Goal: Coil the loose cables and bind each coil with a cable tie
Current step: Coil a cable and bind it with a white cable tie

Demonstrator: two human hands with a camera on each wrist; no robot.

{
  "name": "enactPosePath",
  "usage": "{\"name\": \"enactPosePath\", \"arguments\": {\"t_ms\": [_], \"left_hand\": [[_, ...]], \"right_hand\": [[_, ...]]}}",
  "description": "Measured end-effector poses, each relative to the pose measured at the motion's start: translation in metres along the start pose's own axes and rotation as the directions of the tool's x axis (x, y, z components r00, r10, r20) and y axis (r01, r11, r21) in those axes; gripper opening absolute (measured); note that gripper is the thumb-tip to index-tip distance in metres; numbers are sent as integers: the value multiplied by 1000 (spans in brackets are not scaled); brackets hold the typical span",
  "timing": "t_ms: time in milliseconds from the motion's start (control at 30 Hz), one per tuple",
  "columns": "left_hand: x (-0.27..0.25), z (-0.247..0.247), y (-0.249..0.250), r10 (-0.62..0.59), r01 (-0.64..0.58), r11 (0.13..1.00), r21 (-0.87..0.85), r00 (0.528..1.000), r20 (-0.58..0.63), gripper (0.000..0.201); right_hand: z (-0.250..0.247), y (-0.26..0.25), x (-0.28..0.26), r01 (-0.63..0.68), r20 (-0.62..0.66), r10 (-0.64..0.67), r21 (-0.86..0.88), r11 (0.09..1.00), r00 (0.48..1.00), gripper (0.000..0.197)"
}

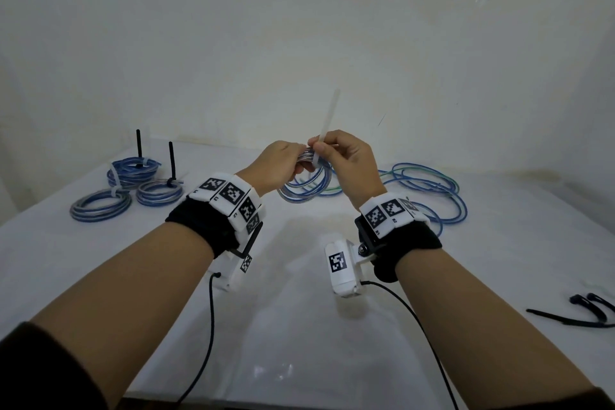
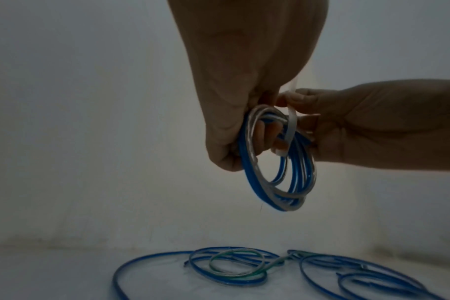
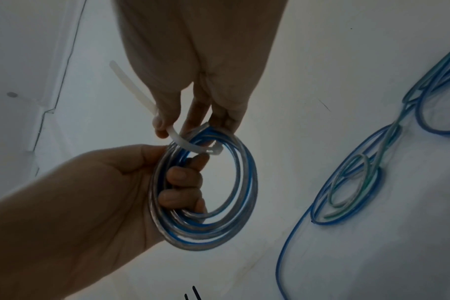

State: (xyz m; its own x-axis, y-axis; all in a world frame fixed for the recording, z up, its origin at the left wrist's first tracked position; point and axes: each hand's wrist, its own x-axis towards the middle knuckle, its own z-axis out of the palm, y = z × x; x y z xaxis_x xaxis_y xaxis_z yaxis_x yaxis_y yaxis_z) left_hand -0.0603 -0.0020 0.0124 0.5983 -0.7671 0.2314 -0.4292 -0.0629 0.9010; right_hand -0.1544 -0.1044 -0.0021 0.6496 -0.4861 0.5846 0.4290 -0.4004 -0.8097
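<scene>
Gripped in the curled fingers of the left hand [image 1: 279, 163], a blue-and-clear coil [image 1: 307, 188] is held upright in the air above a white table [image 1: 299, 309], while a white cable tie [image 1: 327, 123] is pinched between thumb and fingertips of the right hand [image 1: 346, 160]. In the right wrist view the left fingers [image 3: 184, 178] are seen hooked through the ring from inside, the bundle clamped against the palm. The tie's strap is bent over the top of the coil, just beside the left hand's hold; its head [image 3: 216, 151] lies on the inner side of the ring, and its long tail is raised up and away from the person. Whether the tail has been threaded through the head cannot be told, though the loop looks slack.

The binding step is judged to be in hand. The tie's long axis runs across the strands, so a pull by the right hand along that tail, away from the coil, would be needed to cinch it, with the bundle braced by the left hand; the right hand is the nearer to the free end.

Three bound coils [image 1: 126, 190] are laid at the far left of the table, two with black tails standing upright. Loose cables [image 1: 426, 183] in blue and green are spread behind the right hand, well apart from the finished ones. Black cable ties [image 1: 575, 313] are left near the right edge.
</scene>
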Motion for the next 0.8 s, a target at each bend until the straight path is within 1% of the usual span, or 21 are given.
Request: {"name": "enactPosePath", "arguments": {"t_ms": [33,100,133,167,200,267,300,367,467,567,667,767,800], "left_hand": [[1,0,-1,-19,19,1000,-25,1000,-12,38],[2,-2,-4,-60,57,996,-73,997,-49,35],[3,-2,-6,-78,72,993,-91,995,-63,35],[4,-2,-8,-90,83,992,-100,993,-70,36],[4,-2,-9,-98,90,991,-103,993,-73,36],[5,0,-9,-102,93,990,-109,991,-82,35],[6,1,-8,-98,89,991,-103,991,-88,35],[6,3,-7,-86,78,993,-85,991,-105,35],[5,4,-7,-83,76,995,-66,989,-122,38],[4,4,-6,-98,88,992,-87,987,-125,41],[3,5,-3,-77,71,995,-65,992,-103,36],[4,6,-2,-41,33,997,-76,993,-110,30],[3,6,-2,-35,24,995,-97,992,-118,29]], "right_hand": [[-1,2,0,0,-16,-1,-34,999,1000,12],[-5,5,1,15,-50,-24,-164,986,998,12],[-8,6,1,22,-47,-33,-208,978,998,15],[-10,6,1,22,-30,-29,-207,978,999,20],[-11,6,-1,12,1,-12,-155,988,1000,21],[-11,5,-5,-9,62,13,-64,998,998,19],[-10,5,-6,-18,72,21,-46,999,997,18],[-7,8,-8,-26,62,28,-29,999,998,16],[-4,11,-9,23,44,-22,-19,1000,999,14],[-5,10,-8,52,24,-50,-80,995,998,11],[-7,10,-5,106,1,-108,-197,975,994,6],[-7,7,-4,78,-7,-81,-222,972,997,3],[-8,5,-4,60,-11,-64,-227,972,998,7]]}}
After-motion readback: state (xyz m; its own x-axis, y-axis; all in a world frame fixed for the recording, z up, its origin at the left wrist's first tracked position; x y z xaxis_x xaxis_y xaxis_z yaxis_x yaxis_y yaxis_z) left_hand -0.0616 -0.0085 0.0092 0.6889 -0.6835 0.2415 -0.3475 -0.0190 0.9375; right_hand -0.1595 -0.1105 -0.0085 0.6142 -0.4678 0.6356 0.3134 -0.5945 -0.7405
